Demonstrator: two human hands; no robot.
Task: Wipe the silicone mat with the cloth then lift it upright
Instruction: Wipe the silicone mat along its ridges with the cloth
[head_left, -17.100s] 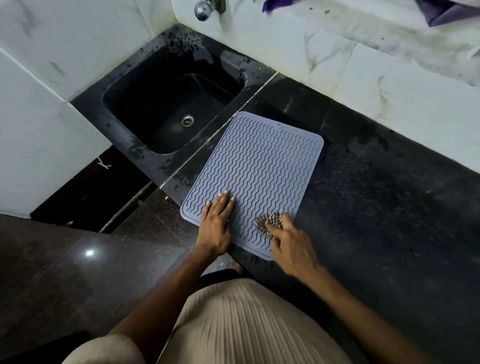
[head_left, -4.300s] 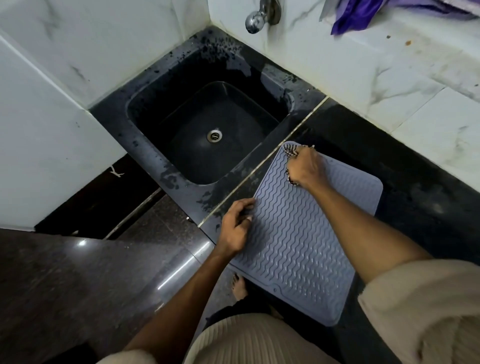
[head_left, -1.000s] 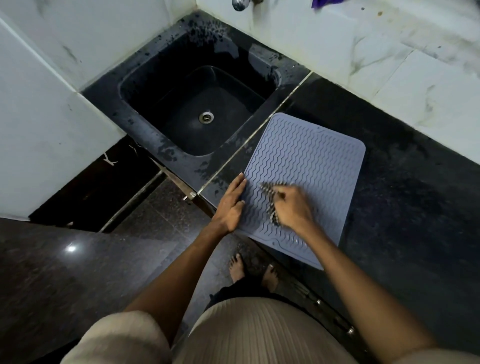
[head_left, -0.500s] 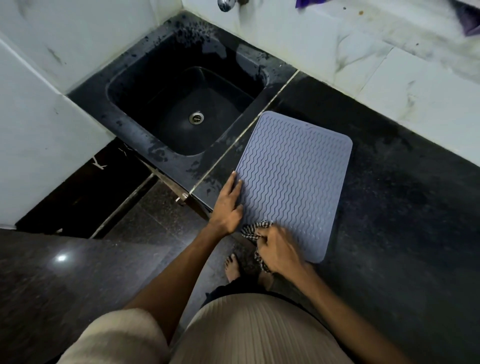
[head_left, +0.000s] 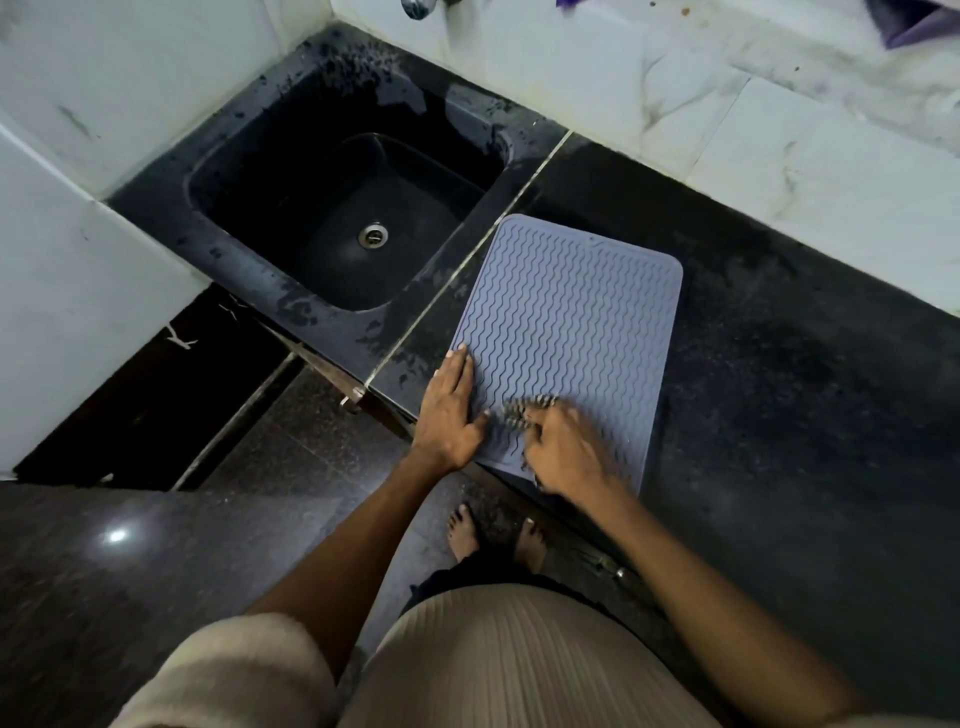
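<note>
A grey-blue silicone mat (head_left: 566, 322) with wavy ridges lies flat on the black counter (head_left: 779, 395), just right of the sink. My left hand (head_left: 449, 410) lies flat with its fingers spread, pressing the mat's near left edge. My right hand (head_left: 566, 449) is blurred with motion over the mat's near part. It is closed around a bunched checked cloth (head_left: 524, 413), which pokes out past the fingers onto the mat.
A black sink (head_left: 337, 208) with a metal drain sits left of the mat. White marble wall tiles (head_left: 779, 156) rise behind the counter, with a tap (head_left: 418, 6) at the top. A purple cloth (head_left: 914, 23) lies on the ledge. My bare feet (head_left: 496, 535) stand below the counter edge.
My right hand has moved the cloth from the mat's near edge back up onto its surface. My left hand still holds the left edge. The mat has stayed flat.
</note>
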